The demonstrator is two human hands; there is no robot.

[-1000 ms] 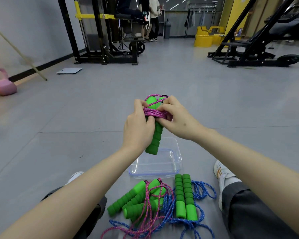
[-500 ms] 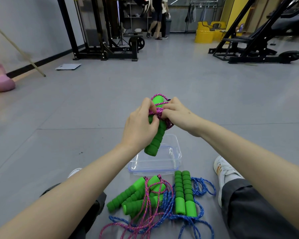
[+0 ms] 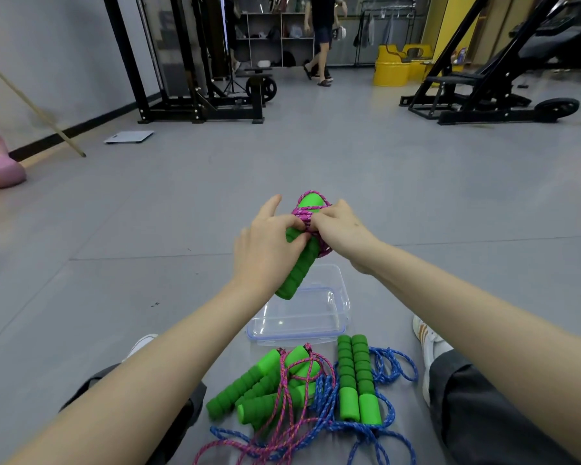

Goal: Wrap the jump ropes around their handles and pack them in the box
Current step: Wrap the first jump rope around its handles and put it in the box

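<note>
Two hands meet at frame centre: your left hand [image 3: 265, 253] grips the ribbed green foam handles [image 3: 297, 266], while your right hand [image 3: 341, 229] pinches the pink braided cord [image 3: 304, 218] coiled around them. Soft foam gives; limp cord slackens easily, so hold the wrap itself. Below sits the clear plastic box [image 3: 341, 297], empty.
</note>
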